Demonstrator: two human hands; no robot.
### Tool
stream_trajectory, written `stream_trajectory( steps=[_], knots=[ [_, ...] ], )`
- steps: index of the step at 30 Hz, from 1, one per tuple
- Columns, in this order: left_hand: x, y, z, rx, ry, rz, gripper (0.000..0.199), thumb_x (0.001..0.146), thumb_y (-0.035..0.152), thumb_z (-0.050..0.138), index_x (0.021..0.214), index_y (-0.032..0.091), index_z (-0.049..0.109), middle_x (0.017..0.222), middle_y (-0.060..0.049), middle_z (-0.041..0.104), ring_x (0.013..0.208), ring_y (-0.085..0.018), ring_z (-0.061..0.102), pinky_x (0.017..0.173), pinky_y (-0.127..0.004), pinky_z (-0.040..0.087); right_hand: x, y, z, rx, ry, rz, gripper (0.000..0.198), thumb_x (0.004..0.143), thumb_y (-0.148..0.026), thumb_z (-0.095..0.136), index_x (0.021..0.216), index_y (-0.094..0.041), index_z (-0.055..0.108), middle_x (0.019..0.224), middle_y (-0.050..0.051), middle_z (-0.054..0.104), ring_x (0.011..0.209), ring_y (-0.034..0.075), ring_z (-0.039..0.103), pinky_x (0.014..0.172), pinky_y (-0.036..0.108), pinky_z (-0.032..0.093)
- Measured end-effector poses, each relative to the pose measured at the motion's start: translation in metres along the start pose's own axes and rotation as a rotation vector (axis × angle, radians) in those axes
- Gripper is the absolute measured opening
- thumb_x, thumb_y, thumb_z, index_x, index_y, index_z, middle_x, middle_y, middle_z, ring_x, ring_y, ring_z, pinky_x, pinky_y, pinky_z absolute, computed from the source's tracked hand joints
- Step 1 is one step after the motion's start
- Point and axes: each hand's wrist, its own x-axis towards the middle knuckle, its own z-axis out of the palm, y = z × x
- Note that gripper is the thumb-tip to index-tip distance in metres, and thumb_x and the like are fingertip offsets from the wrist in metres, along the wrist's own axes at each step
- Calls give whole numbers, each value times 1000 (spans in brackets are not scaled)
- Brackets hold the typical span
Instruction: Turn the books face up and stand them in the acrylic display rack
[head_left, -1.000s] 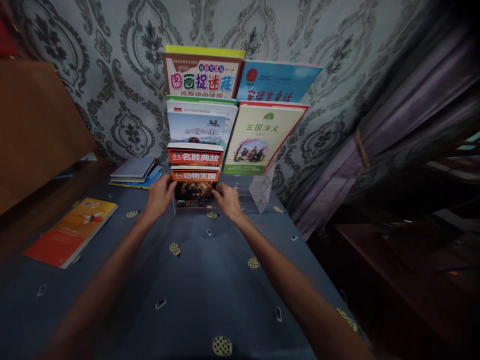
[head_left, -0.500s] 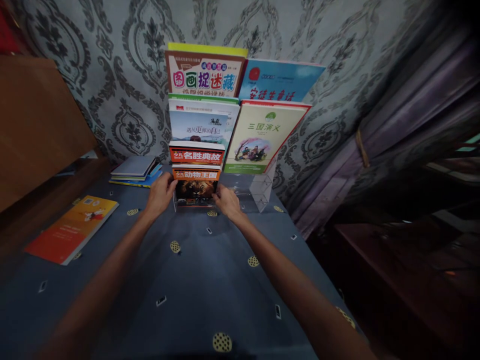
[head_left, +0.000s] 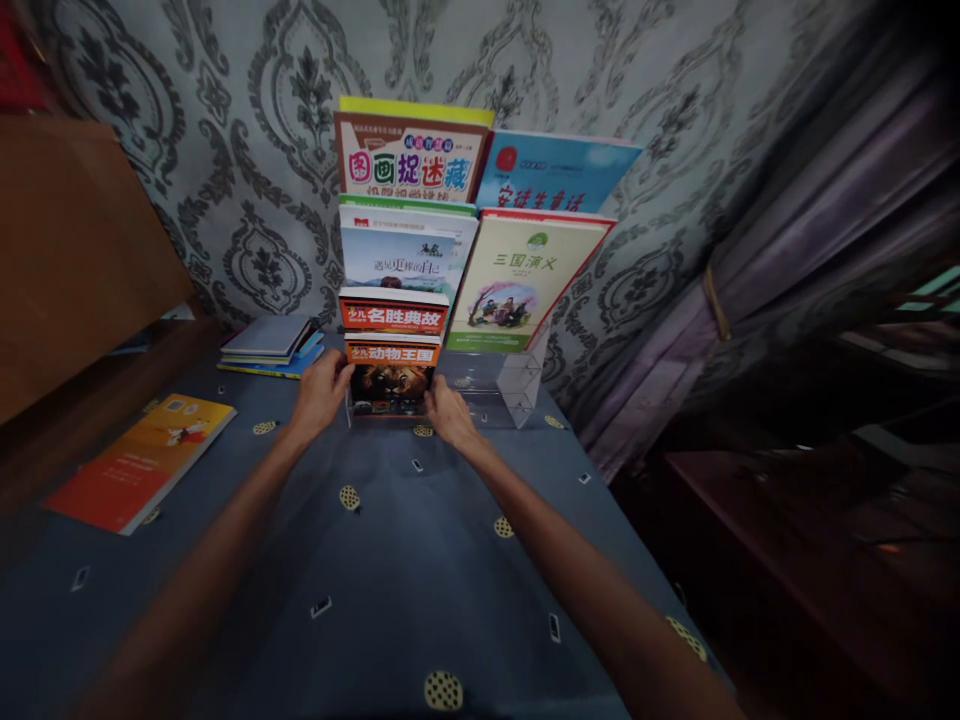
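Observation:
A small book with a lion on its cover (head_left: 391, 380) stands in the lowest front tier of a clear tiered book rack (head_left: 517, 385). My left hand (head_left: 321, 392) grips its left edge, and my right hand (head_left: 450, 410) has its fingers closed at the lower right edge. Right behind it stands a red-topped book (head_left: 394, 314). Higher up are a pale blue-and-white book (head_left: 401, 255) and a brown-covered picture book (head_left: 411, 155). On the rack's right side sit a light green book (head_left: 529, 275) and a blue book (head_left: 559, 170) behind it.
An orange-red book (head_left: 142, 462) lies flat at the left of the blue patterned tablecloth (head_left: 405, 580). Behind it is a small stack of books (head_left: 270, 340). A brown board (head_left: 75, 260) stands at far left; a tied purple curtain (head_left: 667, 350) hangs at right.
The view has shifted slightly, so the rack and books appear a little lower. Both hands stay at the sides of the lion book, which keeps its place in the rack.

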Motion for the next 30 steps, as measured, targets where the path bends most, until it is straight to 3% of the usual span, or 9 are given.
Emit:
stream_trajectory(
  steps=[14, 30],
  knots=[
    [-6, 2, -3, 40, 25, 58, 21, 95, 37, 44, 92, 21, 57, 83, -5, 67, 78, -22, 64, 74, -34, 47, -1, -1, -21, 103, 304, -45, 26, 103, -33, 44, 123, -20, 56, 93, 7, 76, 87, 23, 71, 74, 28, 42],
    [-12, -2, -5, -4, 41, 34, 21, 95, 39, 45, 96, 22, 58, 87, -5, 70, 84, -23, 68, 78, -37, 51, 1, -2, -18, 331, 374, -158, 21, 96, -27, 46, 116, -20, 50, 94, 6, 78, 89, 26, 73, 77, 31, 46]
  ],
)
